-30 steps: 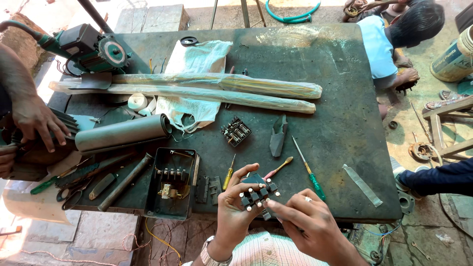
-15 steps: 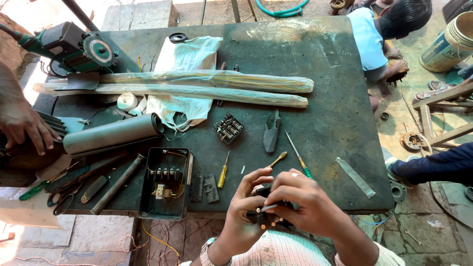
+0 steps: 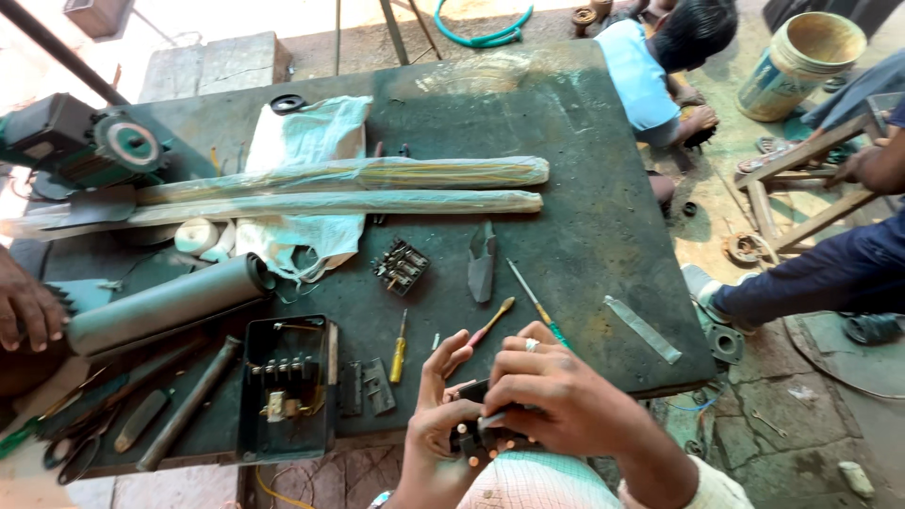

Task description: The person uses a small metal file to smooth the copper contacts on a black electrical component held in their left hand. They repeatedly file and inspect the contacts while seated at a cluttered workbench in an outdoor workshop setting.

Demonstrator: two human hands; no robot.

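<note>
My left hand [image 3: 438, 415] holds a small black electrical block [image 3: 481, 438] with copper terminals, close to my body at the near edge of the dark green table [image 3: 603, 226]. My right hand [image 3: 556, 396], with a ring on one finger, lies over the block and pinches a thin metal tool against it. A green-handled screwdriver [image 3: 535, 303] and a red-handled one [image 3: 492, 322] lie just beyond my fingers. A yellow screwdriver [image 3: 399, 351] rests to the left.
An open black switch box [image 3: 285, 386], a second terminal block [image 3: 401, 267], grey snips [image 3: 482, 264], two long wrapped bundles [image 3: 358, 188], a grey tube [image 3: 170, 303] and a motor [image 3: 94, 146] lie on the table. Another person's hand [image 3: 28, 311] rests at left. People sit at right near a bucket [image 3: 801, 61].
My hands drew the block back from the table toward my body, and my right hand closed over it. The view shifted nearer to the table.
</note>
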